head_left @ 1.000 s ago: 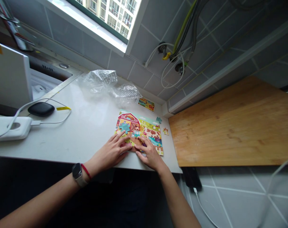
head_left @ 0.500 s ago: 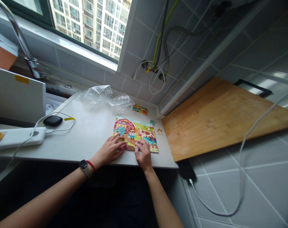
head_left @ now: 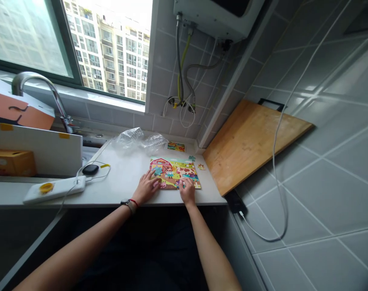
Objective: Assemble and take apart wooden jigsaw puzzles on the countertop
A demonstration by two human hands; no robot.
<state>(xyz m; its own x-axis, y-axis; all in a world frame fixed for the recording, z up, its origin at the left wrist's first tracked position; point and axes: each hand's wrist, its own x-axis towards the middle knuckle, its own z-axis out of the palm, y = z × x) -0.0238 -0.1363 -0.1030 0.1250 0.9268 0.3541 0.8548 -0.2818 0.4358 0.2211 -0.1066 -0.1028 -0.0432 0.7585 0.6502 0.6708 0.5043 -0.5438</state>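
A farmyard jigsaw puzzle (head_left: 174, 173) with a red barn lies on the white countertop (head_left: 120, 186), near its front edge. My left hand (head_left: 146, 186) rests on the puzzle's lower left corner with its fingers apart. My right hand (head_left: 187, 191) presses its fingertips on the lower edge, and no held piece shows. A loose teal piece (head_left: 158, 171) lies on the barn area. Beyond the puzzle's far edge sits another teal piece (head_left: 192, 158), with a small piece (head_left: 201, 166) to the right. A small picture card (head_left: 175, 146) lies further back.
Crumpled clear plastic wrap (head_left: 139, 138) lies behind the puzzle. To the left are a black oval case (head_left: 90, 169) and a white power bank (head_left: 54, 190) with cables. A wooden board (head_left: 250, 141) stands at the right. A sink tap (head_left: 41, 91) rises at the back left.
The view has swung upward and back, so the counter looks smaller and more of the window and wall shows. Both hands stay on the puzzle's lower edge.
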